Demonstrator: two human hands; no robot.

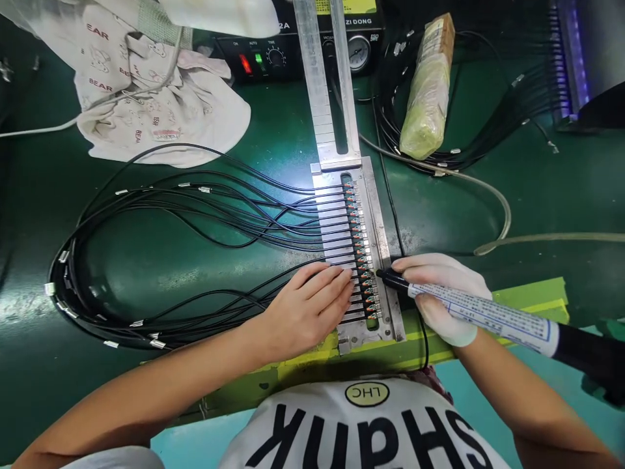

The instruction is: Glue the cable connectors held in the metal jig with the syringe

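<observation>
Steadily guide the pen-like tool (pixel 488 320), fingers of the right hand (pixel 456 275) clamped on it, beside the connectors (pixel 362 251) in the metal fixture (pixel 378 225) at the table (pixel 537 189)'s near edge; the left hand (pixel 310 309)'s fingers lie together over cables (pixel 139 333), grip hidden.

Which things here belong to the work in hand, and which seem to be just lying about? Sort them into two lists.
In the work:
- metal fixture
- black cables laid across it, left hand over some
- pen-like tool in the right hand

Seemingly lying about:
- printed cloth
- wrapped block
</observation>
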